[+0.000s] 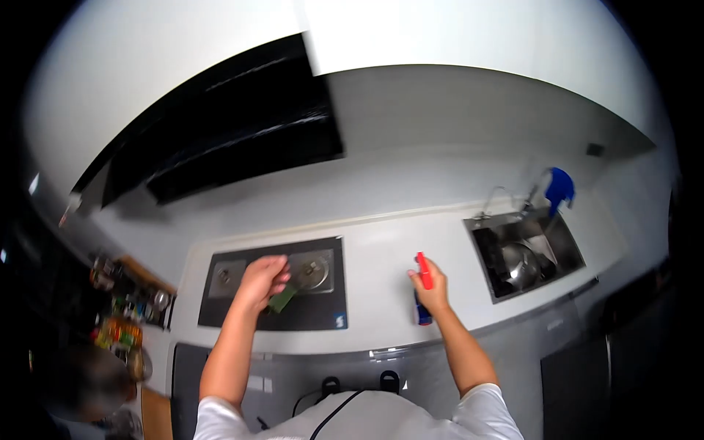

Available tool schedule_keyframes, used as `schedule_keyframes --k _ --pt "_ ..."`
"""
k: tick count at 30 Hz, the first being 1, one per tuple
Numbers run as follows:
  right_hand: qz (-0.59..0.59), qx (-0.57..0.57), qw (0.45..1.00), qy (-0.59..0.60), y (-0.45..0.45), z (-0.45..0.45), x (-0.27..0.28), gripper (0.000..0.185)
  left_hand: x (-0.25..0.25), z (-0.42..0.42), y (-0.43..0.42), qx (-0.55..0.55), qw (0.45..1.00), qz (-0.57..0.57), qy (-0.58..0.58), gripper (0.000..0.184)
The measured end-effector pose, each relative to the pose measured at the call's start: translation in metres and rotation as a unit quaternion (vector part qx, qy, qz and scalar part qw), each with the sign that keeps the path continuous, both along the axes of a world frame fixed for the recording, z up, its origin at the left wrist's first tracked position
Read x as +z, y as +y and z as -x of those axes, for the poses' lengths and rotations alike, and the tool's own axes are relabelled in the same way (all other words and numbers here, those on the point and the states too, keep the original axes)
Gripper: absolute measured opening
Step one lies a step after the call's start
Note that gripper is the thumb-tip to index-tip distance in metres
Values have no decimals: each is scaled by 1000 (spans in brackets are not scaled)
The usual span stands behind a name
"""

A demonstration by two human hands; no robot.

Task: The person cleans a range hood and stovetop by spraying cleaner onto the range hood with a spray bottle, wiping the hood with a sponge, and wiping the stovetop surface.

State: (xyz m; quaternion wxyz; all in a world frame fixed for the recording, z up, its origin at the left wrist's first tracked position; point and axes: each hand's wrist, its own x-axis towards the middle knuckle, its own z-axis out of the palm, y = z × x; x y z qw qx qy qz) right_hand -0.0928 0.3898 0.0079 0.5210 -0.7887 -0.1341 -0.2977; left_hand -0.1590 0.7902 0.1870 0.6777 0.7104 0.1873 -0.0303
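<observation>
My left hand [265,280] is over the black gas stove [315,314], its fingers curled round a green cloth or pad [282,299] that hangs below them. To the right, above the white countertop [381,271], my right hand [431,284] grips a spray bottle with a red top [424,270]. The bottle's dark blue lower part [423,314] shows beneath the hand. Two round burners sit on the stove, one of them close to the right of my left hand.
A steel sink [497,292] with a metal pot [519,265] is on the right, with a blue cloth [559,188] hung behind it. The black range hood [242,117] juts out above the stove. Bottles and jars [121,334] crowd the far left.
</observation>
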Motion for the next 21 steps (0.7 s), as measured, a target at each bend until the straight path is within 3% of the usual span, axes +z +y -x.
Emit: schedule_keyframes --k 3,14,18,21 --pt "-62 -33 989 130 -11 -2 -11 53 -11 -2 4 -3 999 1 36 22" --pt "-139 -67 981 119 -16 -14 -87 59 -11 -16 -1 -55 996 -30 59 27" --pt "-148 -41 981 122 -18 -10 -92 59 19 -27 -4 -2 1000 -23 3 21" --pt "-155 -35 976 152 -16 -3 -71 56 50 -47 9 58 992 35 -108 20"
